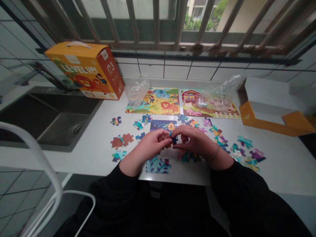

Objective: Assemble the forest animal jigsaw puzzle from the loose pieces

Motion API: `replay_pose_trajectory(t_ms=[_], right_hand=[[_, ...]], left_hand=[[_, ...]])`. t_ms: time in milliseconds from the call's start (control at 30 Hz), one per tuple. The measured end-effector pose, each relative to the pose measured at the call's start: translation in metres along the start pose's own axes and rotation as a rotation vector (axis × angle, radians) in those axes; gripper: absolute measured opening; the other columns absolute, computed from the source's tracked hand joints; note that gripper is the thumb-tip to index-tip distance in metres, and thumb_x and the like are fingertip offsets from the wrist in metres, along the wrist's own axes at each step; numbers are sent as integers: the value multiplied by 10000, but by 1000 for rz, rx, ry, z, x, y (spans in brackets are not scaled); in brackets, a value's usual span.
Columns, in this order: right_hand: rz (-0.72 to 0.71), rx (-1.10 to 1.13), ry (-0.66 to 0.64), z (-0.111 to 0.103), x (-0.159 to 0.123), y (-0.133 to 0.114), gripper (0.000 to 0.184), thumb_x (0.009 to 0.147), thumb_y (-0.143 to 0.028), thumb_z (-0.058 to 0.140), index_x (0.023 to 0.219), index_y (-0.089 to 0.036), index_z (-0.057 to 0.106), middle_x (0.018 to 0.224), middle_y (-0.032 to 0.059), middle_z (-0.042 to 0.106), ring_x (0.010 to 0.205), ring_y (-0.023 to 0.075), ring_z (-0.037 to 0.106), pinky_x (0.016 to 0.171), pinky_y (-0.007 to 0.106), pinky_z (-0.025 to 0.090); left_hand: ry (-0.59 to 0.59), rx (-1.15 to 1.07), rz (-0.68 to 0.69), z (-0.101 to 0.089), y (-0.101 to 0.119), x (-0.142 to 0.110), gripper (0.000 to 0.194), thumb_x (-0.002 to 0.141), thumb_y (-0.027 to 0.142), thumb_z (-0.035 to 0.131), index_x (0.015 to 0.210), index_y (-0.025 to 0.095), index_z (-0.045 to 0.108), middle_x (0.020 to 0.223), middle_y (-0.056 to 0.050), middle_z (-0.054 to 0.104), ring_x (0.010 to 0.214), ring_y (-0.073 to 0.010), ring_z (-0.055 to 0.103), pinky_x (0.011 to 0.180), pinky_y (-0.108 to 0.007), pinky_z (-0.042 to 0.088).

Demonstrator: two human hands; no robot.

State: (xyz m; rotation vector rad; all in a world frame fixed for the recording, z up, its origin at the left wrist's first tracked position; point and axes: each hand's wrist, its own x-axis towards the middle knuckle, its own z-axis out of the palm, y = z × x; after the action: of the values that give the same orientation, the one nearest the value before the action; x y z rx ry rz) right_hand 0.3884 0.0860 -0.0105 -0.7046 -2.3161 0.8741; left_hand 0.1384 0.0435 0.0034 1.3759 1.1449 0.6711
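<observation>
The right hand (pixel 195 142) pinches a small blue jigsaw piece (pixel 174 141) above the desk (pixel 278 171), and the left hand (pixel 149 148) is curled closed against it. (Thin card, light and stiff, best held by its edges.) Loose jigsaw pieces (pixel 245 142) lie scattered on both sides.

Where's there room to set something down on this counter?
Bare counter lies right of the loose puzzle pieces, below the orange tray. A narrower strip runs between the sink and the leftmost pieces. It's crowded around the left hand and right hand.
</observation>
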Motion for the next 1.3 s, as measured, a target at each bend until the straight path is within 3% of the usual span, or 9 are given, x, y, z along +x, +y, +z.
replay_pose_trajectory(t_ms=[133, 300, 400, 467, 533, 667, 833, 1033, 1300], right_hand=[[31, -69, -23, -4, -1, -5, 273, 995, -469, 814, 1148, -260, 727, 1132, 65, 770, 709, 149, 584, 659, 310, 519], [45, -134, -63, -3, -2, -7, 311, 976, -446, 836, 1201, -263, 724, 1187, 73, 747, 744, 158, 599, 690, 314, 520], [74, -183, -84, -4, -3, -5, 244, 976, -399, 833, 1153, -259, 741, 1146, 60, 753, 776, 166, 641, 707, 308, 510], [111, -247, -110, -5, -5, -4, 223, 953, -391, 856, 1105, -262, 757, 1099, 51, 758, 816, 184, 672, 721, 311, 505], [146, -310, -132, -7, -5, -3, 223, 932, -390, 876, 1086, -269, 769, 1075, 48, 766, 868, 211, 702, 739, 322, 510], [136, -373, -166, -7, -5, -7, 215, 946, -403, 869, 1094, -268, 791, 1077, 56, 800, 957, 257, 753, 798, 361, 547], [77, -430, -165, -4, -3, -12, 226, 980, -390, 843, 1172, -275, 811, 1151, 58, 837, 1002, 265, 779, 869, 387, 588], [30, -468, -167, -2, -3, -11, 236, 995, -355, 832, 1205, -249, 814, 1186, 53, 833, 1025, 245, 786, 921, 374, 614], [46, -473, -192, -1, -2, -11, 128, 970, -318, 854, 1041, -220, 810, 1155, 49, 824, 982, 240, 785, 893, 373, 625]], left_hand=[[4, -62, -10, -1, -1, -4, 347, 969, 444, 744, 1218, 206, 702, 946, -42, 764, 734, -159, 680, 628, -270, 505], [19, -52, -22, -2, -6, -6, 376, 995, 486, 705, 1257, 217, 680, 961, -41, 751, 708, -166, 688, 619, -290, 519], [187, 243, 69, -7, -8, -7, 343, 1045, 440, 643, 1298, 212, 686, 922, -42, 735, 781, -207, 698, 723, -354, 567], [337, 526, 176, -12, -8, -9, 268, 1045, 351, 645, 1262, 207, 709, 1005, -71, 741, 953, -253, 709, 890, -424, 582], [386, 715, 283, -17, -10, -10, 189, 1037, 278, 651, 1195, 206, 726, 1136, -102, 745, 1134, -292, 688, 1040, -482, 548], [238, 793, 409, -18, -16, -11, 201, 1046, 250, 666, 1234, 220, 729, 1340, -113, 739, 1292, -303, 656, 1155, -523, 501], [102, 846, 455, -11, -26, -10, 348, 1034, 286, 719, 1380, 251, 698, 1529, -105, 682, 1427, -319, 602, 1220, -552, 448], [83, 892, 471, -9, -31, -10, 373, 1053, 375, 713, 1400, 242, 679, 1507, -114, 690, 1400, -324, 622, 1191, -557, 468], [80, 928, 458, -7, -28, -10, 376, 1046, 379, 717, 1403, 269, 678, 1507, -105, 679, 1399, -327, 611, 1213, -562, 446]])
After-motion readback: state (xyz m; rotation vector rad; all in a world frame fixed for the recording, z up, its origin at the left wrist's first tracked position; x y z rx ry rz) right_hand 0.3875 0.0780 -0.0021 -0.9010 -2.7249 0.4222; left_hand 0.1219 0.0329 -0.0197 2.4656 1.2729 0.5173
